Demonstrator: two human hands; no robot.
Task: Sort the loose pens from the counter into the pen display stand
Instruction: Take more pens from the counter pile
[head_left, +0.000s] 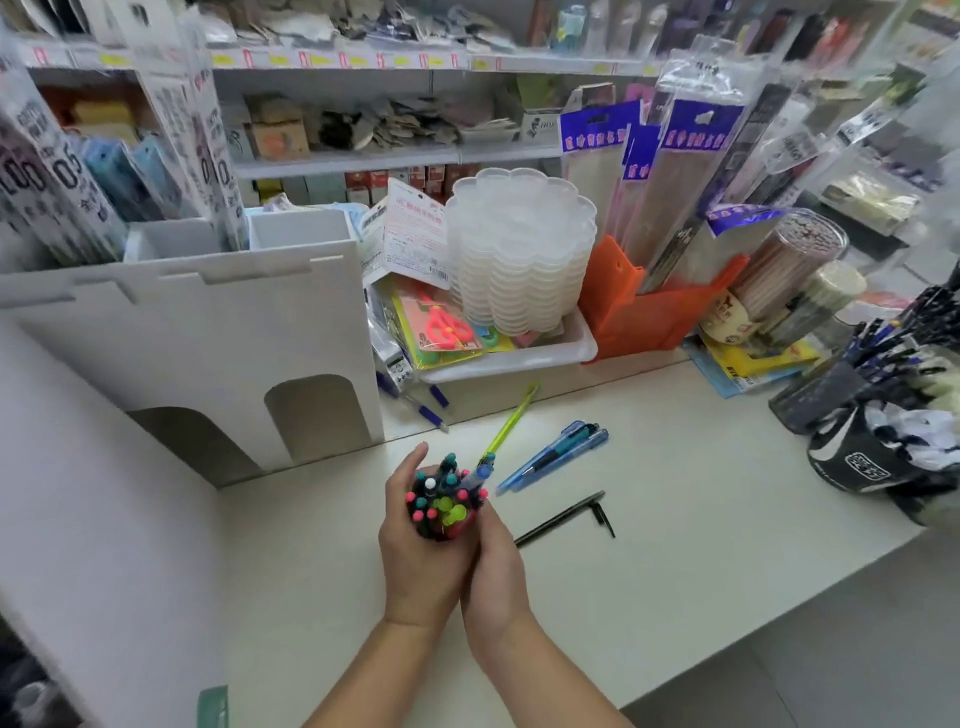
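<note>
Hands: left hand (415, 561) + right hand (493, 571) clasp pen bundle (447, 499) | above counter (675, 519)

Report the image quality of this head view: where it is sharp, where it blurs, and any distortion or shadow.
Head view: sharpest at the centre, where both hands clasp the pen bundle; the shelves and hanging packets towards the edges smear into blur; wide-angle bending bows the shelf lines and the counter edge; lighting is soft and even, with only faint shadows under the loose blue pens.

Blue pens (553, 457) and black pen (563, 518) clutter counter (701, 545).
</note>
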